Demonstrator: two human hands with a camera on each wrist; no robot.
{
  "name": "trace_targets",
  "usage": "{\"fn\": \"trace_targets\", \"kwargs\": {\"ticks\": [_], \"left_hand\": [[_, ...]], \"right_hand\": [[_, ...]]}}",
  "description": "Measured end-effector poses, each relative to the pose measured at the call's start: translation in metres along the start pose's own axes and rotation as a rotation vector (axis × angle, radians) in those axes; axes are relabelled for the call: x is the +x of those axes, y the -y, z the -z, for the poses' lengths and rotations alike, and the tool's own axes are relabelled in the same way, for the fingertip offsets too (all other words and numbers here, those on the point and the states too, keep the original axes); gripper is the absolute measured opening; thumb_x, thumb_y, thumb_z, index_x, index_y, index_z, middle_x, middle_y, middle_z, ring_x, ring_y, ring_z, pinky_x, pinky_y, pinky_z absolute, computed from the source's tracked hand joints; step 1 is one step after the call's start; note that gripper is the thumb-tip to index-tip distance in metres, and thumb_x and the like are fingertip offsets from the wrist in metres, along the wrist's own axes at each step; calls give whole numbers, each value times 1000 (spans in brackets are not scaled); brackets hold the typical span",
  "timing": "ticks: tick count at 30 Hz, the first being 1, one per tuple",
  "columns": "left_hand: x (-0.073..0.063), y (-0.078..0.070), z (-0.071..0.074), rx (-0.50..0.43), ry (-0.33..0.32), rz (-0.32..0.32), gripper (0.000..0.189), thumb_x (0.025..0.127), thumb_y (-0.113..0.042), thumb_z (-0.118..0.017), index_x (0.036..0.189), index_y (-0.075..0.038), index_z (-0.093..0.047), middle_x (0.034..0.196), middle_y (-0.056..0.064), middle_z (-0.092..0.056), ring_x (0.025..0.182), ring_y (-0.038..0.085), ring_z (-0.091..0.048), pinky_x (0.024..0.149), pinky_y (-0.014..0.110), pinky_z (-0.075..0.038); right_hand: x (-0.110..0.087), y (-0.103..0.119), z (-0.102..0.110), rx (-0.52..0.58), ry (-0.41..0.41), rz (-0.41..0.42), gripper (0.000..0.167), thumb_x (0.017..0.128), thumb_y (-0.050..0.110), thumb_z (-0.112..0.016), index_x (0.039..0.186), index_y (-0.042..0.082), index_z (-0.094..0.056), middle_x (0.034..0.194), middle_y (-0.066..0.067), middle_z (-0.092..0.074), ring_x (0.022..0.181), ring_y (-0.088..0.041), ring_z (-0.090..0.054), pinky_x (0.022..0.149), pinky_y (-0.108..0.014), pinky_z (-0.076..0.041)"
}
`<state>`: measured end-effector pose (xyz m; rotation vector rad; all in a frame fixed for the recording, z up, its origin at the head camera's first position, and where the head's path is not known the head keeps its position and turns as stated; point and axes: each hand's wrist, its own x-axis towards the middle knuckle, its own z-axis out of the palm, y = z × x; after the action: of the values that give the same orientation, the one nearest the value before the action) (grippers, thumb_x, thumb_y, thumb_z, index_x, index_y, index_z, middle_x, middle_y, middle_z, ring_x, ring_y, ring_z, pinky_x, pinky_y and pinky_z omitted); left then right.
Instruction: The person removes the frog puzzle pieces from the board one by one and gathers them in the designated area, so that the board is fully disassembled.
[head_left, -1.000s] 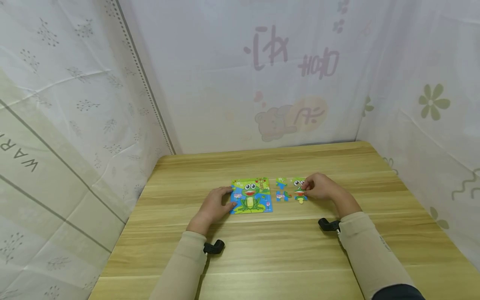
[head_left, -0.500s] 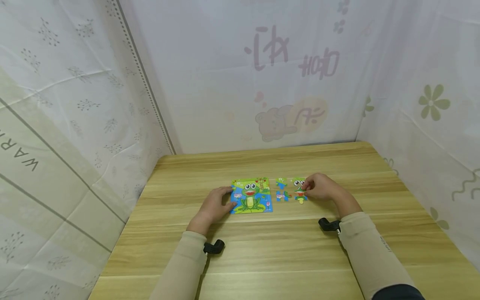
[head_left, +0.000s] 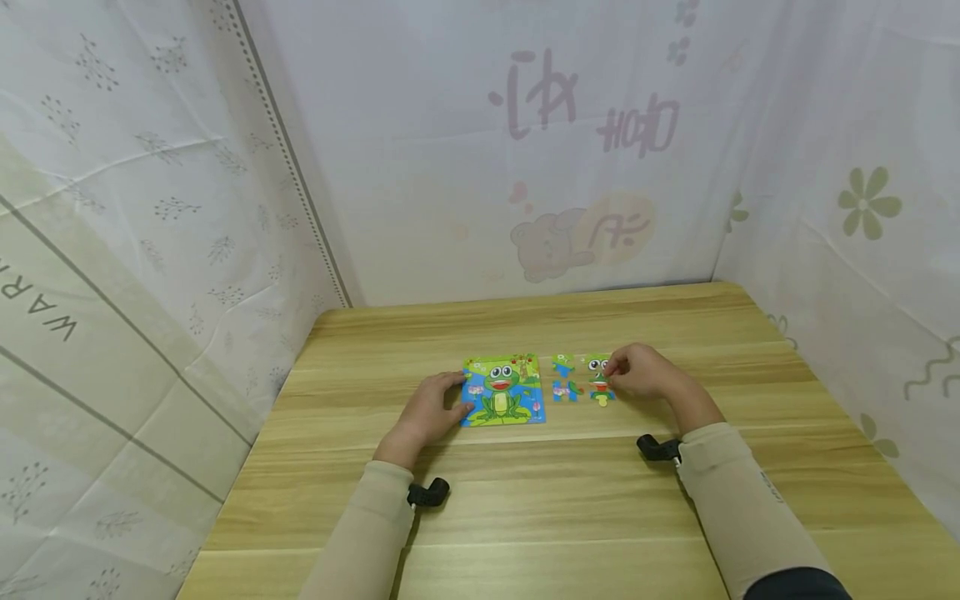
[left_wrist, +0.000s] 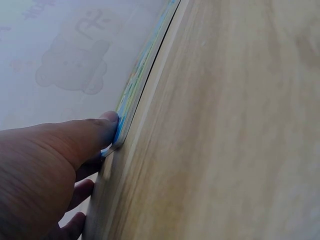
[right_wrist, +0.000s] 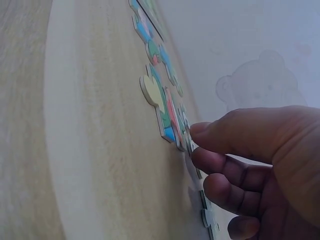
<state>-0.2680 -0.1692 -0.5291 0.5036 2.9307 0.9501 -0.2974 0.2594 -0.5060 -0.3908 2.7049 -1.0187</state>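
A square frog picture puzzle board [head_left: 502, 390] lies flat on the table. My left hand [head_left: 430, 412] rests at its left edge, fingers and thumb spread; the thumb [left_wrist: 102, 129] presses the near corner in the left wrist view. To the right of the board, my right hand [head_left: 637, 373] pinches the right side of a frog-face puzzle piece [head_left: 597, 367] between thumb and forefinger. Below this piece sits one with the red mouth and a yellow knob [head_left: 602, 400]. The fingers hide part of the frog-face piece.
Two blue-and-green puzzle pieces, an upper one [head_left: 562, 365] and a lower one [head_left: 564, 392], lie between the board and my right hand. More pieces [right_wrist: 209, 217] show beyond my right fingertips. The wooden table [head_left: 525, 500] meets curtains at back and sides.
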Motion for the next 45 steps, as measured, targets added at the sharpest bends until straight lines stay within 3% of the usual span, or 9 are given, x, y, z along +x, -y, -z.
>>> {"fn": "trace_targets", "kwargs": {"ticks": [4, 11, 21, 28, 34, 40, 45], "left_hand": [[0, 1, 0, 2, 2, 0, 61, 98, -33, -78, 149, -7, -58, 157, 9, -50, 149, 35, -40, 124, 50, -31], [-1, 1, 0, -2, 0, 4, 61, 98, -33, -78, 149, -8, -57, 158, 9, -50, 149, 35, -40, 123, 50, -32], [0, 0, 1, 9, -4, 4, 61, 98, -34, -78, 149, -8, -57, 158, 8, -50, 149, 34, -40, 124, 49, -31], [0, 1, 0, 12, -3, -1, 61, 98, -34, -78, 149, -9, -58, 158, 8, -50, 149, 34, -40, 124, 50, -32], [0, 2, -1, 16, -2, 1, 61, 98, -35, -77, 149, -9, -58, 158, 8, -50, 149, 34, -40, 123, 50, -32], [0, 1, 0, 23, -3, 2, 60, 98, -35, -77, 149, -10, -58, 157, 8, -50, 148, 34, -41, 123, 50, -33], [0, 0, 0, 20, -2, 2, 60, 98, -34, -77, 149, -9, -58, 157, 8, -50, 148, 33, -41, 123, 49, -32]], "right_hand": [[0, 2, -1, 12, -7, -6, 5, 99, 10, -72, 102, 8, -76, 102, -4, -71, 93, -23, -61, 80, -37, -54], [4, 8, -6, 37, -21, 5, 7, 100, 11, -71, 104, 7, -76, 96, -5, -69, 85, -22, -63, 71, -36, -55], [14, 20, -14, 13, -51, 72, 10, 99, 12, -71, 105, 6, -76, 92, -3, -69, 80, -20, -62, 70, -35, -55], [20, 31, -20, -6, -66, 73, 10, 101, 14, -71, 107, 8, -75, 96, -2, -68, 84, -19, -61, 74, -37, -55], [25, 41, -28, 21, -39, 83, 12, 100, 15, -71, 109, 8, -75, 96, -3, -68, 84, -20, -62, 75, -37, -56], [32, 48, -40, 50, -10, 82, 14, 100, 14, -73, 112, 7, -74, 96, -3, -68, 77, -19, -65, 67, -36, -58], [39, 56, -51, -6, -10, 139, 16, 97, 15, -77, 112, 9, -75, 97, 0, -68, 83, -17, -63, 72, -35, -57]]}}
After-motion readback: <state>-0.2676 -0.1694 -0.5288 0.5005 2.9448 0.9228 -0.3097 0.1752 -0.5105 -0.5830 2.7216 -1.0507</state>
